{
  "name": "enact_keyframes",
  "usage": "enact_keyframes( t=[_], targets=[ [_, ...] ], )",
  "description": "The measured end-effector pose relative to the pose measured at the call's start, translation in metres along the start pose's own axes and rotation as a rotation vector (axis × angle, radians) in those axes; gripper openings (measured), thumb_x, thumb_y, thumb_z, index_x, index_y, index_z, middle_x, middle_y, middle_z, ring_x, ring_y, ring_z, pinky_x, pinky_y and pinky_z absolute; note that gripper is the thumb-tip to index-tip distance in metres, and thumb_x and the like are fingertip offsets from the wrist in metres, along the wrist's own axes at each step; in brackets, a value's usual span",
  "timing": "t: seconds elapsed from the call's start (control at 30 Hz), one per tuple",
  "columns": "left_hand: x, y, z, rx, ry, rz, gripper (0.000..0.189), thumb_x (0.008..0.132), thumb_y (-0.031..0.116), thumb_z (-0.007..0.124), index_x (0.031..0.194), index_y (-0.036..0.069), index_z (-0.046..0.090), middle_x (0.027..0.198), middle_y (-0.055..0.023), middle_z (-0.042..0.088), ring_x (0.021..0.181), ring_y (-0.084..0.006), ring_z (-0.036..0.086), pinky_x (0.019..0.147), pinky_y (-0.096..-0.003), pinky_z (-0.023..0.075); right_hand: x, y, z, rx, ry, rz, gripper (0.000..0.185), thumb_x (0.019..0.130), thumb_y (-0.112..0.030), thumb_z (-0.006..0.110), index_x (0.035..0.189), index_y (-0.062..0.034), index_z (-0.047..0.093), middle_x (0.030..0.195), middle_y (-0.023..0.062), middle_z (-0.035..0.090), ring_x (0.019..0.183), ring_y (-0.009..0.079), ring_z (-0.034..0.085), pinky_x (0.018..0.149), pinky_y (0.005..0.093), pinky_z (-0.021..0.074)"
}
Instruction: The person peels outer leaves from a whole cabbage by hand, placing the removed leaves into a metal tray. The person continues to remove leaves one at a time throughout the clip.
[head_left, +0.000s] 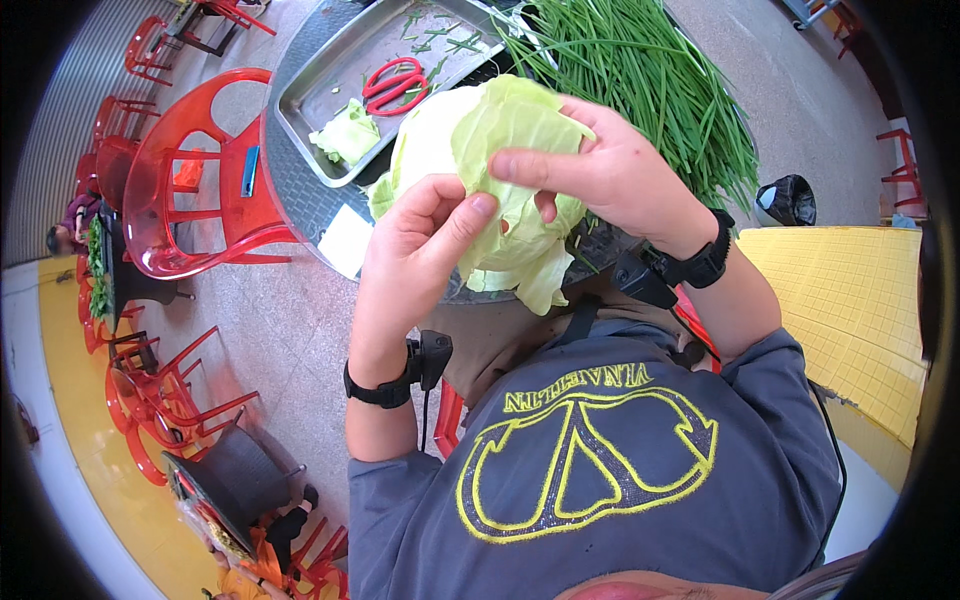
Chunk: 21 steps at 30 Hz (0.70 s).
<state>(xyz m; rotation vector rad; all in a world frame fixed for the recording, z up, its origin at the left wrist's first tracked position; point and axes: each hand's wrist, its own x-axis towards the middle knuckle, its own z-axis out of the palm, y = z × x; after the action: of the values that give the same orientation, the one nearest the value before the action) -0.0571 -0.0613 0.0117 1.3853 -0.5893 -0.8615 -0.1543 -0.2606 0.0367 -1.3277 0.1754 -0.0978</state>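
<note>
A pale green cabbage head (429, 129) sits near the front edge of the round table (319, 214). Over it, my right hand (622, 169) grips a cabbage leaf (514, 127) between thumb and fingers. From the other side, my left hand (424, 244) pinches the lower part of this leaf between thumb and forefinger. There are small holes in the leaf, and a fingertip shows through one. Whether the leaf is still joined to the head cannot be seen. A loose outer leaf (546, 281) hangs below my fingers.
Beyond the cabbage, a metal tray (304, 142) holds red-handled scissors (395, 86), a cabbage piece (349, 133) and green cuttings. Long garlic chives (645, 82) are heaped at the right. A red chair (225, 165) stands left of the table; a black-lined bin (793, 201) stands right.
</note>
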Motion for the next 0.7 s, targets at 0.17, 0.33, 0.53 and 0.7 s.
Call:
enact_keyframes(
  t=[0.17, 0.33, 0.53, 0.7],
  targets=[
    [-0.002, 0.001, 0.002, 0.062, 0.015, -0.007, 0.023, 0.106, 0.020, 0.066, 0.117, -0.001, 0.067, 0.098, 0.0001, 0.072, 0.090, -0.0051, 0.064, 0.080, -0.0225, 0.0517, -0.003, 0.000, -0.002, -0.021, -0.038, 0.038, 0.025, 0.095, -0.019, 0.079, 0.113, -0.0019, 0.073, 0.098, -0.0006, 0.073, 0.074, 0.0063, 0.063, 0.066, 0.0231, 0.0521],
    [-0.001, 0.002, -0.002, 0.032, -0.063, -0.083, 0.030, 0.107, 0.026, 0.064, 0.119, -0.001, 0.070, 0.098, 0.0021, 0.070, 0.090, -0.0051, 0.063, 0.080, -0.0229, 0.0517, -0.003, 0.004, -0.002, -0.075, -0.013, -0.012, 0.024, 0.094, -0.017, 0.080, 0.111, -0.0014, 0.074, 0.099, 0.0013, 0.075, 0.076, 0.0068, 0.065, 0.069, 0.0237, 0.0533],
    [-0.001, -0.006, -0.003, -0.058, -0.086, -0.094, 0.036, 0.110, 0.034, 0.058, 0.113, 0.001, 0.071, 0.087, -0.0019, 0.068, 0.075, -0.0084, 0.059, 0.070, -0.0254, 0.0475, -0.009, 0.006, -0.003, -0.167, -0.013, -0.042, 0.023, 0.092, -0.011, 0.082, 0.111, -0.0011, 0.074, 0.102, 0.0029, 0.076, 0.081, 0.0088, 0.069, 0.072, 0.0246, 0.0553],
    [0.002, -0.011, -0.001, -0.340, -0.197, -0.081, 0.035, 0.110, 0.035, 0.058, 0.114, 0.003, 0.071, 0.084, -0.0004, 0.066, 0.075, -0.0100, 0.058, 0.072, -0.0278, 0.0482, -0.012, 0.012, -0.006, -0.086, 0.042, -0.114, 0.025, 0.091, -0.009, 0.082, 0.113, 0.0007, 0.075, 0.104, 0.0040, 0.078, 0.090, 0.0095, 0.071, 0.081, 0.0261, 0.0573]
  ],
)
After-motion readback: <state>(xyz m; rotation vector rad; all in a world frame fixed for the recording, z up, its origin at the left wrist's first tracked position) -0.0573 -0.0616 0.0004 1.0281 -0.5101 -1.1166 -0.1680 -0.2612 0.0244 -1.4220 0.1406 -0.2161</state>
